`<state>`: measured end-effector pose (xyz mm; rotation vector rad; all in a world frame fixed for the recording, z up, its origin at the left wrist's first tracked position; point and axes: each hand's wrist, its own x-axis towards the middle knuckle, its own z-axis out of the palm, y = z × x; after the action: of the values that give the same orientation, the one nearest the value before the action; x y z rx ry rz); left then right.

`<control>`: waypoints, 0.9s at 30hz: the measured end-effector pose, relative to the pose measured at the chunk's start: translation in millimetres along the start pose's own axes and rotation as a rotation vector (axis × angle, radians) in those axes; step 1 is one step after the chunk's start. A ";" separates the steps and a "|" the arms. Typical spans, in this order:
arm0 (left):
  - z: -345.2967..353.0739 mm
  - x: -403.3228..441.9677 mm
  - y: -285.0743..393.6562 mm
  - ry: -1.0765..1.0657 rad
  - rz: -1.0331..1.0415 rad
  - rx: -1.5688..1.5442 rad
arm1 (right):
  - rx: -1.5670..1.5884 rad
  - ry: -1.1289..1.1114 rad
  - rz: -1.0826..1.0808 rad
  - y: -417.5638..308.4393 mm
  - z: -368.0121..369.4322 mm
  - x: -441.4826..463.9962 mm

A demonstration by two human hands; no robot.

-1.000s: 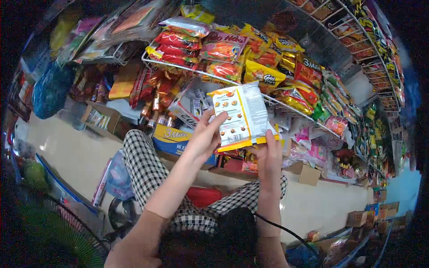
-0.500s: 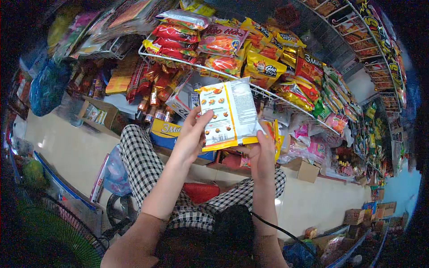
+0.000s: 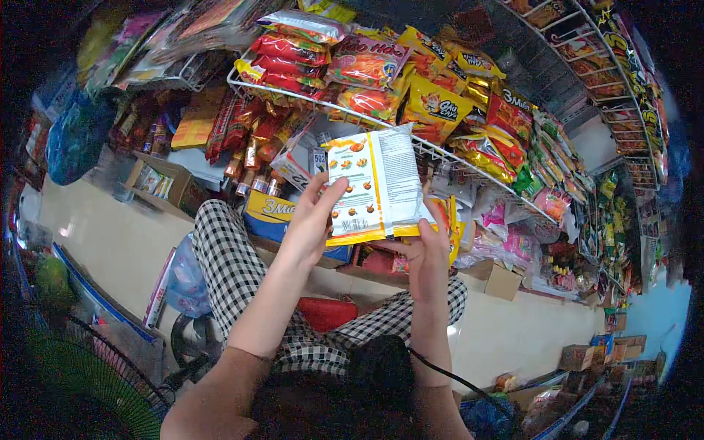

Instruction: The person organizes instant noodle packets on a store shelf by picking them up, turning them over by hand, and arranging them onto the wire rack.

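A white and yellow packet (image 3: 374,183) is held up between my two hands, its printed back with small food pictures and a barcode facing me. My left hand (image 3: 314,220) grips its left edge, thumb on the printed face. At the lower right corner, my right hand (image 3: 429,246) pinches the packet with the thumb in front; its other fingers are partly hidden. Behind the packet runs a white wire shelf (image 3: 337,110) holding red packets (image 3: 290,62), a pink noodle packet (image 3: 369,60) and yellow packets (image 3: 434,108).
Below the shelf stand a yellow and blue carton (image 3: 268,213) and several bottles. An open cardboard box (image 3: 165,185) lies at the left, near a blue bag (image 3: 77,136). A green fan (image 3: 88,381) is at the lower left, and another wire rack (image 3: 605,88) at the upper right.
Both hands and the packet have shifted left and slightly down since the first frame. The grip looks the same, and the packet has barely moved over the last half second.
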<state>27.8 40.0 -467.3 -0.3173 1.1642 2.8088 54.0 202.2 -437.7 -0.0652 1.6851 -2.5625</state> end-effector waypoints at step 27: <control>10.1 -15.1 11.9 -0.042 0.160 0.125 | -0.091 0.093 0.014 2.9 0.1 -2.5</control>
<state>39.0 38.8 -448.7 -0.1611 1.4071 2.8411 56.6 201.2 -440.3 0.0611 1.8272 -2.5142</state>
